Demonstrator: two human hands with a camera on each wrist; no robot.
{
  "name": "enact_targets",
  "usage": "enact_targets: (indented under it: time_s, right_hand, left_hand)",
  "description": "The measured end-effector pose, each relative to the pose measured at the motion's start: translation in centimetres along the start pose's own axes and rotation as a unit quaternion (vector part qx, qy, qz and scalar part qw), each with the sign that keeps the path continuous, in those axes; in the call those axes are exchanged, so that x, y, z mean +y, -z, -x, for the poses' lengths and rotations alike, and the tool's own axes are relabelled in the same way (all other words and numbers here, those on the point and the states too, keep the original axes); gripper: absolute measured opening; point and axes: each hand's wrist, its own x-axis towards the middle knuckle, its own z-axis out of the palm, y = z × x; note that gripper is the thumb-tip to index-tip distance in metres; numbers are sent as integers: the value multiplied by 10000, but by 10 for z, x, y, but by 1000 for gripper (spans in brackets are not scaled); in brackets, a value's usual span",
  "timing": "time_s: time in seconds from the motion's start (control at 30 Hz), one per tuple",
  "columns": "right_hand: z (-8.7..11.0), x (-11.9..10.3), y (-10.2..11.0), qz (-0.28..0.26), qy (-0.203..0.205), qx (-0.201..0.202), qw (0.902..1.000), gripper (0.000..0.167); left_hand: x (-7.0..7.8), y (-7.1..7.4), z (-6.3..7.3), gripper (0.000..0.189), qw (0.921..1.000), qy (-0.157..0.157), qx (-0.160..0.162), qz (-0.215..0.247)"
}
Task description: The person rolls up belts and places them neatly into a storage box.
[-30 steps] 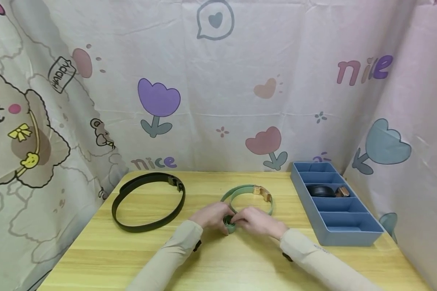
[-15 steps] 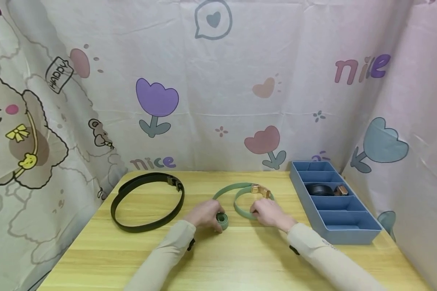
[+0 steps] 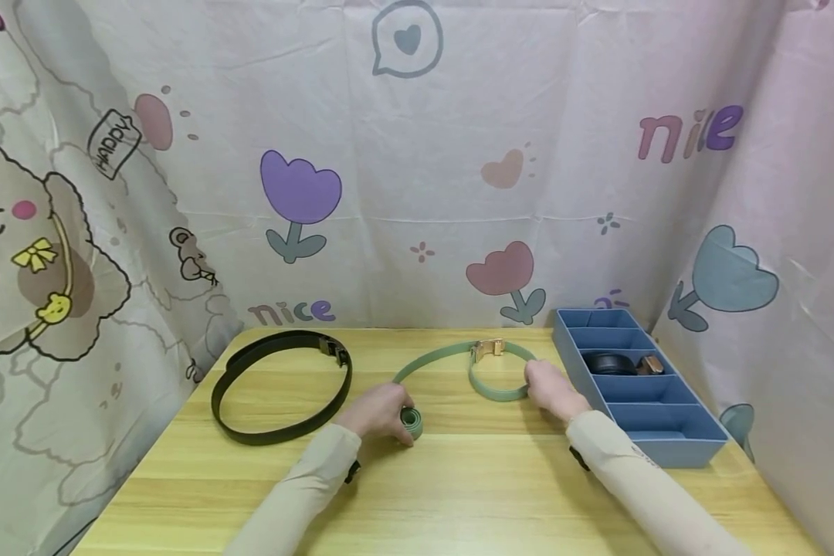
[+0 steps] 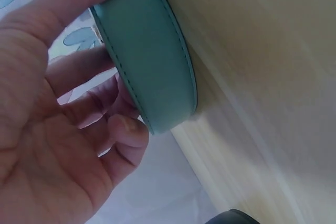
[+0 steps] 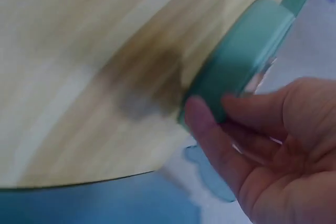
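Note:
A green belt stands on edge on the table. Its rolled-up end (image 3: 413, 423) is gripped by my left hand (image 3: 378, 413), with the thumb and fingers around the coil. From this coil the strap curves back and right to a gold buckle (image 3: 489, 349) and a wide loop (image 3: 496, 394). At the loop's right side my right hand (image 3: 554, 388) pinches the strap between thumb and fingers. Dark stitching shows along the edges of the green strap (image 4: 149, 56) in the left wrist view. The right wrist view shows fingertips on the green loop (image 5: 236, 51).
Left of the hands, a black belt (image 3: 267, 437) lies in a big open loop. A blue divided box (image 3: 674, 455) stands at the right, close to the right hand, with a coiled black belt (image 3: 608, 364) in one compartment. A patterned cloth (image 3: 417, 185) hangs behind the wooden table (image 3: 459, 502).
The right hand has left the roll and moved right to the belt's loop, shifting the loop and buckle right. The left hand has carried the roll slightly left, and the strap between them is stretched longer.

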Motion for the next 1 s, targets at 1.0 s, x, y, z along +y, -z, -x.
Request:
enact_targets:
  time_s: [1.0]
  right_hand:
    - [-17,1,-16,157,38,722,9973,22]
  left_hand:
    - [32,-17,-1,37,9952,-650,5,-728]
